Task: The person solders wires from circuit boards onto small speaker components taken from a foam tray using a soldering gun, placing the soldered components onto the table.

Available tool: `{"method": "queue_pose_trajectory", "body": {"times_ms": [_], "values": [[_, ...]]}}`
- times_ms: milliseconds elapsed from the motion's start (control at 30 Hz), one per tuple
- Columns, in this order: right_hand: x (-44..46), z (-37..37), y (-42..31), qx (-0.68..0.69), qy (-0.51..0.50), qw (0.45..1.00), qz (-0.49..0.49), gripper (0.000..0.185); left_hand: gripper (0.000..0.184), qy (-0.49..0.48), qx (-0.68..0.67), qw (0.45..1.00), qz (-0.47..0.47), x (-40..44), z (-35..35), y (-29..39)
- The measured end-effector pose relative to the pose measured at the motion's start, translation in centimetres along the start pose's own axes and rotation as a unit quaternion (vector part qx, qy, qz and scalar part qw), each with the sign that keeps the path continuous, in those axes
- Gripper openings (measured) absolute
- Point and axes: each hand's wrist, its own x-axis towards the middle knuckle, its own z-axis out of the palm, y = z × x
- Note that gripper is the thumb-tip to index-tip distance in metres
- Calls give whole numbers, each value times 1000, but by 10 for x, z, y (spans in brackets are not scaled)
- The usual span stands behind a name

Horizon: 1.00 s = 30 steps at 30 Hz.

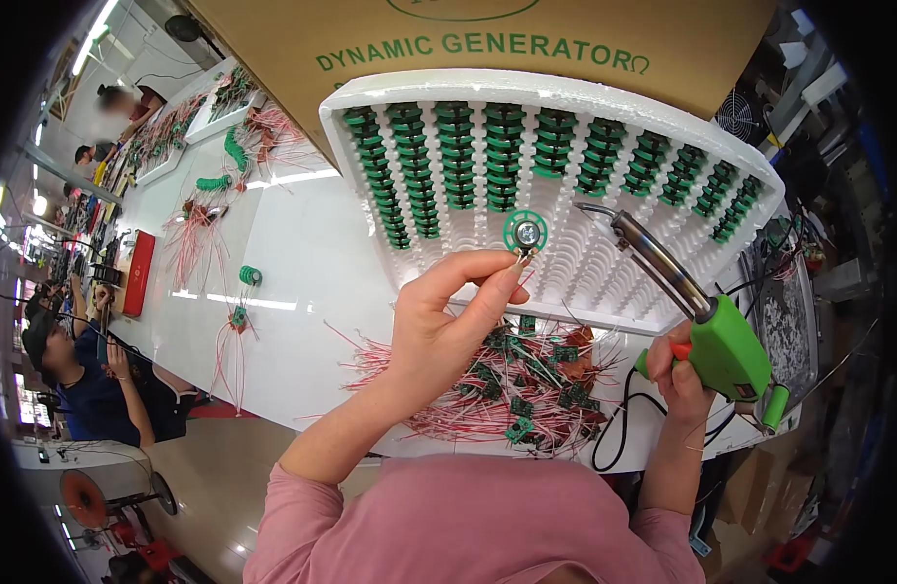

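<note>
My left hand (448,316) pinches a small round green part with a shiny metal centre (526,235) between thumb and fingertips. It is held up in front of a white foam tray (356,175). Rows of green ring parts (505,156) fill the upper slots of that tray. In my right hand (680,382) is a green soldering gun (729,348), gripped by its handle, a finger at the red trigger. Its bent tip points left, toward the round part but apart from it. Below my left hand lies a heap of small green circuit boards with red and white wires (526,384).
Behind the tray stands a cardboard box (273,58). Wired boards (203,212) and a stack of green rings (250,275) lie on the white table (292,234). A black cord (619,428) loops below the soldering gun. At left sits another person (98,375), near a red box (139,274).
</note>
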Motion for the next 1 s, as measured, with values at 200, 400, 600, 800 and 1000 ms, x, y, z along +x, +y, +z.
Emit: {"method": "queue_pose_trajectory", "body": {"times_ms": [200,400,600,800,1000], "values": [[0,2,-1,10,-14,1000,-17,41,15,12,24,999,26,-5,-2,3],[-1,3,-2,15,-30,999,-30,40,14,14,56,997,56,-11,-5,4],[-5,-4,2,9,-35,999,-11,43,15,28,-152,985,-80,-23,-23,31],[2,-13,11,88,-39,994,-54,38,16,87,-307,947,-31,-71,-150,93],[0,-15,7,82,-15,995,-61,40,21,243,122,940,-205,-79,-228,50]]}}
